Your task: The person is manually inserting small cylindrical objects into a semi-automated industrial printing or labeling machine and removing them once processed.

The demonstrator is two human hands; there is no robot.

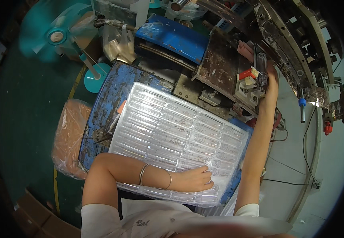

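Observation:
A large white tray (140,89) lies tilted on the worktop, filled with rows of clear plastic tubes (172,141) that carry dark print. Over its near right part rests my left hand (193,179), fingers curled inward; whatever they grip, if anything, is hidden. My right hand (273,79) reaches up to the machine on the right, alongside a clear plastic cylinder (262,65) in the fixture. Its fingers are mostly hidden there, so their grip does not show. Just left of the cylinder sits a red and cream piece (248,74) on the metal fixture (245,89).
A worn blue worktop (100,115) carries the tray. Beyond it are a blue machine cover (176,37) and a rusty metal plate (219,63). A teal fan (55,37) spins at far left, above a plastic-wrapped orange bundle (72,137). Cables trail at right.

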